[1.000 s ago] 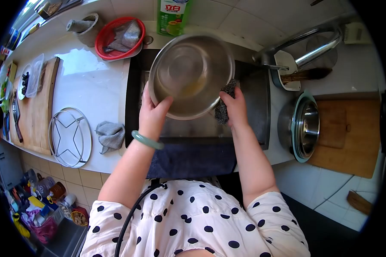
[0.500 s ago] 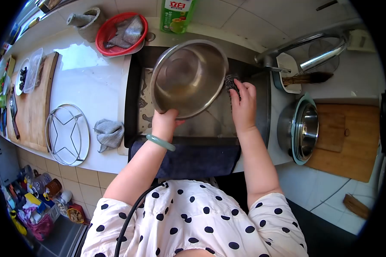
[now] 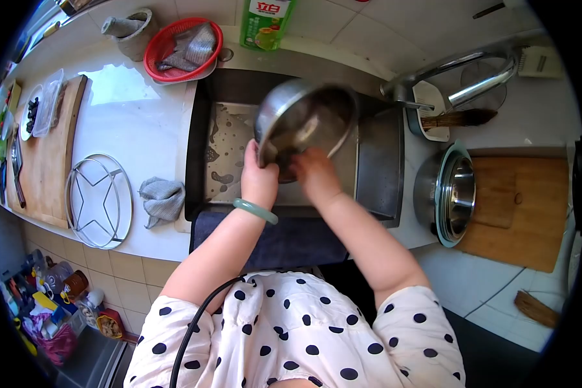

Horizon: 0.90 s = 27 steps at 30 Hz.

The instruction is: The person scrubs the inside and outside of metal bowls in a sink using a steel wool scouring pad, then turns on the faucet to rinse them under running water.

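Note:
Over the sink (image 3: 381,165) a stainless steel bowl (image 3: 326,126) is tilted on its side, its mouth facing right and toward me. My left hand (image 3: 260,180), with a green bangle at the wrist, grips the bowl's near left rim. My right hand (image 3: 313,173) is at the near part of the bowl's mouth, smeared by motion, with its fingers bent inward. A dark steel wool scrubber (image 3: 284,157) shows only partly at those fingertips, against the bowl's inside.
Left of the sink lie a grey cloth (image 3: 162,200) and a round metal rack (image 3: 99,202). Behind stand a red basket (image 3: 154,58) and a green detergent bottle (image 3: 265,26). The faucet (image 3: 478,87) and stacked bowls (image 3: 443,194) are at the right. A dark towel (image 3: 271,239) hangs in front.
The bowl has shifted right and tipped further toward its side, my left hand moving with it. My right hand has moved left with the scrubber, from beside the rim to inside the bowl's mouth.

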Each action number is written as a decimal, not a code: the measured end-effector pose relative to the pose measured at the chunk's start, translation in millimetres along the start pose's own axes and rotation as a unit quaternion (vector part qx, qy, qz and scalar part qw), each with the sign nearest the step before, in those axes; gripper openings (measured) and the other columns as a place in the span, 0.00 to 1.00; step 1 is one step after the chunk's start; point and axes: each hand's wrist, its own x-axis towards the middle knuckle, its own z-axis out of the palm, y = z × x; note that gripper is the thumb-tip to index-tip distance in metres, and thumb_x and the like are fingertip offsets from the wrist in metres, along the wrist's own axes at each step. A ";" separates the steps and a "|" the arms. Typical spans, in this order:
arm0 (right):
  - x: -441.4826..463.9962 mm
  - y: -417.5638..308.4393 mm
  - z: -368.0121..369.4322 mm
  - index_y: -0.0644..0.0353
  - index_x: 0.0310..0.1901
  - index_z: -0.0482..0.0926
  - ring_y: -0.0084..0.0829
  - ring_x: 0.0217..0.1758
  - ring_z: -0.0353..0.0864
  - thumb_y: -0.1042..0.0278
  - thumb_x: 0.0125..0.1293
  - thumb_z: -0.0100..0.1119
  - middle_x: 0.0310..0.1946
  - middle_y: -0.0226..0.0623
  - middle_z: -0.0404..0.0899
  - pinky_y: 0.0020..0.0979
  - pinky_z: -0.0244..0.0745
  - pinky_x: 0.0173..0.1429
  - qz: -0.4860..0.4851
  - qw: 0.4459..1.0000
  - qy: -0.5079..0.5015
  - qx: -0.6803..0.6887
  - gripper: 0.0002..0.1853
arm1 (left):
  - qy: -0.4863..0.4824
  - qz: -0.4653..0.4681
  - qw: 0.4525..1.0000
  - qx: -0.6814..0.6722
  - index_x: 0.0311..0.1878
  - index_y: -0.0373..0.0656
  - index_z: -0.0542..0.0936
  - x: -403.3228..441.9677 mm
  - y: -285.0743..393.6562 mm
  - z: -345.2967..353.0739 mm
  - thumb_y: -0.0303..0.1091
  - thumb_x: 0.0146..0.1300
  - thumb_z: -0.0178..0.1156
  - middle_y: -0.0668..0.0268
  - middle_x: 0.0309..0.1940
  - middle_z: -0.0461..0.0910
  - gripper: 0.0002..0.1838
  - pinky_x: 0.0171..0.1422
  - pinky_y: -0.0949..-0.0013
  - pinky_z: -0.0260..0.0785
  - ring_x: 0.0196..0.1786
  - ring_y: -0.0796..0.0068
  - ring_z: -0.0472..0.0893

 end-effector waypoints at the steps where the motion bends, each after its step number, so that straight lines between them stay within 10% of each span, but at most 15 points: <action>1: -3.8 -8.2 6.7 0.54 0.28 0.78 0.38 0.43 0.72 0.70 0.50 0.51 0.33 0.36 0.74 0.38 0.68 0.40 0.025 0.996 -0.040 0.071 0.06 | 0.002 -0.023 1.000 -0.004 0.63 0.40 0.61 0.9 -5.4 -1.0 0.25 0.49 0.50 0.56 0.47 0.75 0.32 0.54 0.69 0.65 0.48 0.66 0.76; 5: 10.7 30.2 -27.0 0.53 0.27 0.79 0.35 0.40 0.74 0.69 0.50 0.51 0.33 0.34 0.75 0.38 0.69 0.40 -0.091 0.960 -0.074 -0.253 0.06 | -0.015 -0.106 0.993 -0.048 0.63 0.39 0.61 -13.0 2.7 -6.3 0.22 0.49 0.49 0.56 0.48 0.75 0.33 0.55 0.70 0.64 0.51 0.65 0.74; 9: 6.3 24.4 9.1 0.58 0.30 0.80 0.41 0.45 0.74 0.70 0.56 0.52 0.37 0.40 0.76 0.41 0.69 0.47 0.068 0.973 -0.117 -0.189 0.07 | -0.036 -0.065 0.996 -0.048 0.64 0.39 0.61 -16.2 2.4 7.0 0.19 0.48 0.47 0.56 0.51 0.73 0.34 0.56 0.71 0.63 0.53 0.67 0.73; 10: -5.9 20.9 36.1 0.61 0.32 0.79 0.46 0.46 0.73 0.69 0.56 0.55 0.37 0.47 0.75 0.43 0.68 0.49 0.145 0.984 -0.095 0.049 0.06 | -0.033 -0.065 0.995 -0.062 0.64 0.39 0.61 -12.5 1.7 8.5 0.19 0.48 0.47 0.57 0.51 0.73 0.34 0.56 0.71 0.63 0.54 0.67 0.73; 13: -8.3 3.5 24.8 0.60 0.32 0.78 0.45 0.46 0.73 0.71 0.54 0.55 0.37 0.46 0.74 0.41 0.68 0.48 0.097 0.972 -0.101 0.189 0.05 | -0.004 -0.078 0.992 -0.103 0.63 0.38 0.61 -1.4 -15.8 -2.6 0.18 0.48 0.46 0.58 0.51 0.72 0.33 0.56 0.71 0.63 0.53 0.67 0.72; 16: 6.4 33.1 -20.9 0.55 0.26 0.77 0.39 0.39 0.71 0.71 0.54 0.48 0.32 0.36 0.72 0.39 0.66 0.41 -0.050 0.987 -0.013 -0.151 0.06 | -0.001 -0.124 0.988 -0.091 0.64 0.40 0.60 -8.5 7.7 -2.6 0.19 0.48 0.48 0.58 0.47 0.74 0.34 0.57 0.71 0.63 0.52 0.66 0.73; 21: -13.6 13.9 19.4 0.57 0.30 0.79 0.44 0.37 0.72 0.70 0.52 0.57 0.31 0.40 0.72 0.44 0.68 0.38 0.034 0.988 0.044 0.147 0.04 | 0.038 -0.056 0.996 -0.052 0.62 0.44 0.64 5.3 -3.8 10.5 0.20 0.48 0.48 0.63 0.40 0.76 0.31 0.38 0.73 0.69 0.35 0.73 0.75; 27: 6.0 43.3 -27.4 0.57 0.30 0.79 0.44 0.39 0.73 0.71 0.51 0.58 0.32 0.40 0.73 0.42 0.69 0.42 -0.003 0.998 0.047 -0.045 0.04 | 0.018 -0.126 0.986 -0.103 0.60 0.42 0.66 -10.3 21.9 5.1 0.20 0.47 0.47 0.63 0.43 0.76 0.31 0.40 0.75 0.69 0.40 0.73 0.76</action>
